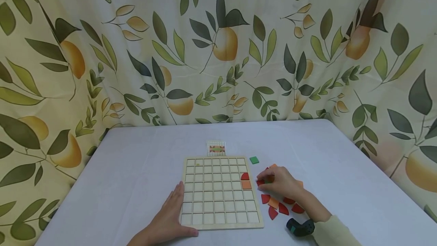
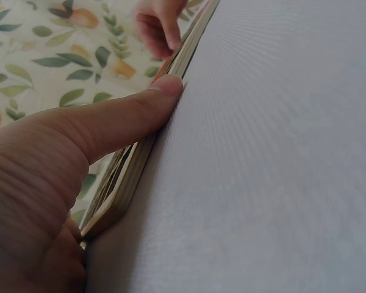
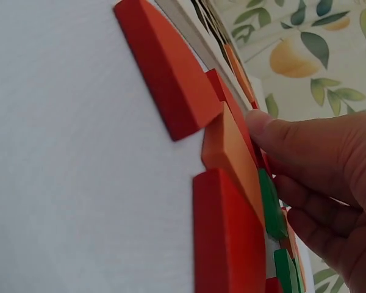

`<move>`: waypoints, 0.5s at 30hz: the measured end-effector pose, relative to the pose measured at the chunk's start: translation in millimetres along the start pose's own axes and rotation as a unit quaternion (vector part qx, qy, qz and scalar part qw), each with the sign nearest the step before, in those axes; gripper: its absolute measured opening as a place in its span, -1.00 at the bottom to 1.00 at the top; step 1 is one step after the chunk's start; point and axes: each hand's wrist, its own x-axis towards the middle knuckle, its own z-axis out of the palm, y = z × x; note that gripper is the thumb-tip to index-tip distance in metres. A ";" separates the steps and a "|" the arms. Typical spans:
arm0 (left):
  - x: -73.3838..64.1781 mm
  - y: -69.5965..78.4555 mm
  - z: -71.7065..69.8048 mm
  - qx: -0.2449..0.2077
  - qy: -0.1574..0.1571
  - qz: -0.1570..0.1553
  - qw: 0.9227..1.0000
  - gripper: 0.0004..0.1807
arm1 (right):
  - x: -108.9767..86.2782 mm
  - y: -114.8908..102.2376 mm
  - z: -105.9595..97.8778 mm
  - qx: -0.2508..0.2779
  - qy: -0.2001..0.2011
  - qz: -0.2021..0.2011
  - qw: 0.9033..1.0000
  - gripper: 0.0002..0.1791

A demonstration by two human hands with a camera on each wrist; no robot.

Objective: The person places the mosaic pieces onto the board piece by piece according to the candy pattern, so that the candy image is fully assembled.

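A wooden grid board (image 1: 222,226) lies on the table, with a red quarter-circle piece (image 1: 245,176) and an orange square (image 1: 246,185) in its rightmost column. My left hand (image 1: 170,213) steadies the board's near left corner, straight fingers along the left side. Its thumb (image 2: 131,116) presses the near edge. To the right of the board, my right hand (image 1: 281,181) pinches a red piece (image 1: 260,182) between thumb and fingertips, above the loose pieces. Red, orange and green blocks lie under and around this hand; a nearby red block (image 3: 165,73) is large in the right wrist view.
A small pattern card (image 1: 216,143) lies against the board's far edge. One green piece (image 1: 254,160) sits apart near the far right corner. A black wrist device (image 1: 300,227) is beside the right sleeve. A patterned curtain (image 1: 218,86) hangs behind the white table (image 1: 143,162).
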 end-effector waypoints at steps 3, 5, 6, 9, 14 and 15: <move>0.1 -0.3 0.0 0.001 -0.001 0.000 1.000 0.53 | -0.3 -0.8 0.6 -0.004 0.005 0.004 1.000 -0.73; 0.3 -0.4 -0.1 0.003 -0.003 -0.001 1.000 0.53 | -0.7 -1.2 0.8 -0.005 0.008 0.005 1.000 -0.73; 0.4 -0.3 -0.3 0.004 -0.004 -0.003 1.000 0.53 | -1.0 -1.4 0.9 -0.006 0.009 0.005 1.000 -0.73; 0.6 0.4 -1.0 0.002 -0.005 -0.007 1.000 0.52 | -2.0 -1.7 1.0 -0.006 0.012 0.004 1.000 -0.74; 0.0 1.9 -1.5 -0.004 -0.007 -0.007 1.000 0.52 | -3.8 -2.7 0.0 -0.001 0.012 0.008 1.000 -0.73; -0.1 2.1 -1.4 -0.004 -0.007 -0.005 1.000 0.52 | -4.1 -3.1 -0.5 0.000 0.012 0.009 1.000 -0.72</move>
